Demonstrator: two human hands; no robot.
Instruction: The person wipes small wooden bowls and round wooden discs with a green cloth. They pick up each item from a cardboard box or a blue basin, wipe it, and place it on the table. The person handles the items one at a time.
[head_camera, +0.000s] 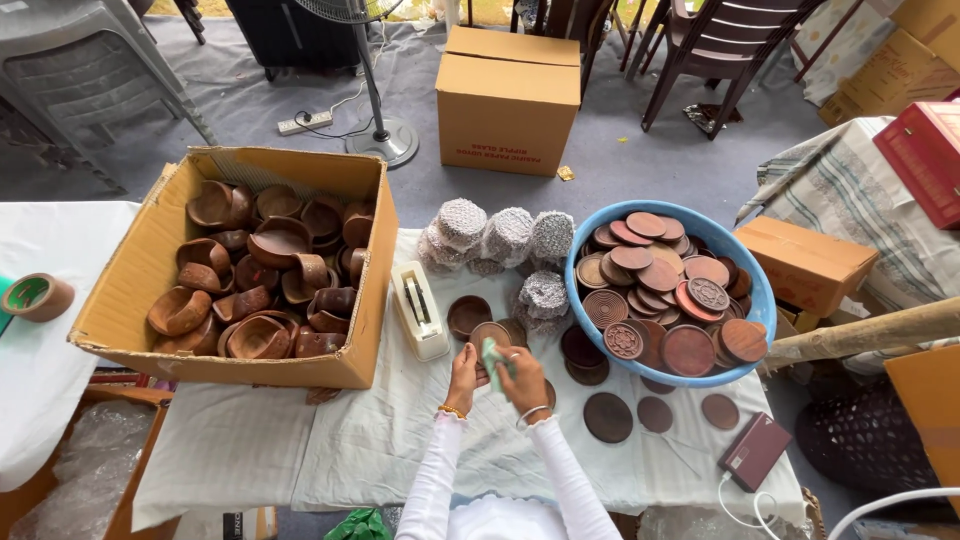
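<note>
1. A pale green cloth (493, 360) is pinched between both hands, over the white table cover (380, 450).
2. The right hand (523, 380) closes on the cloth; the left hand (463, 375) is curled beside it, touching a brown disc (489, 335).
3. A tape dispenser (419, 310) lies just left.
4. The blue basin (757, 300) holds more discs, the cardboard box (150, 255) holds wooden holders, both within reach.
</note>
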